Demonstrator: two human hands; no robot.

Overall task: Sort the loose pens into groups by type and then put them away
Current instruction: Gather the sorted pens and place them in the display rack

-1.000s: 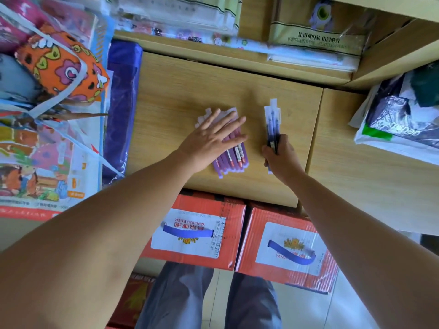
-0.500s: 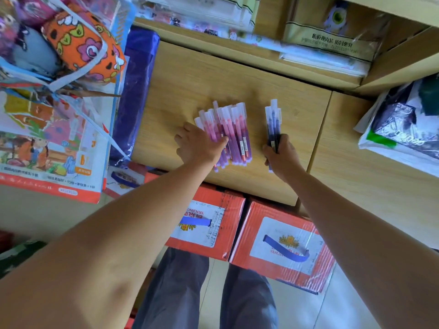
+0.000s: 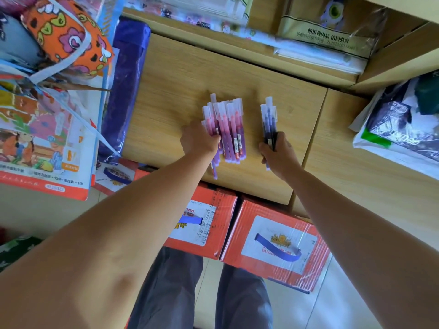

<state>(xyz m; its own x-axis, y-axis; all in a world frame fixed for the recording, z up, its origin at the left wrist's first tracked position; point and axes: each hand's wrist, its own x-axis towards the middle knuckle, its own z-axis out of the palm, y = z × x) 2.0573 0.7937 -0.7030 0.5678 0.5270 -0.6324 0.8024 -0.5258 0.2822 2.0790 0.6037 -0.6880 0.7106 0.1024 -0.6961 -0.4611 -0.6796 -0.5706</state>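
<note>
A small bundle of dark blue pens with clear caps (image 3: 269,122) was gripped in the closed right hand (image 3: 279,154), the fingers wrapped round the lower barrels and the capped ends left pointing away from the person. The left hand (image 3: 198,141) was curled against the left side of a larger batch of pink and purple pens with clear caps (image 3: 226,129); whether any of these were actually clasped could not be told. Both groups were found on the light wooden desk top (image 3: 180,74), the pink batch lying flat near its middle and the blue bundle just to the right of it, apart from it. Two red cardboard boxes with white labels (image 3: 273,243) were seen below the desk's front edge, and a purple plastic-wrapped package (image 3: 128,74) along its left edge
</note>
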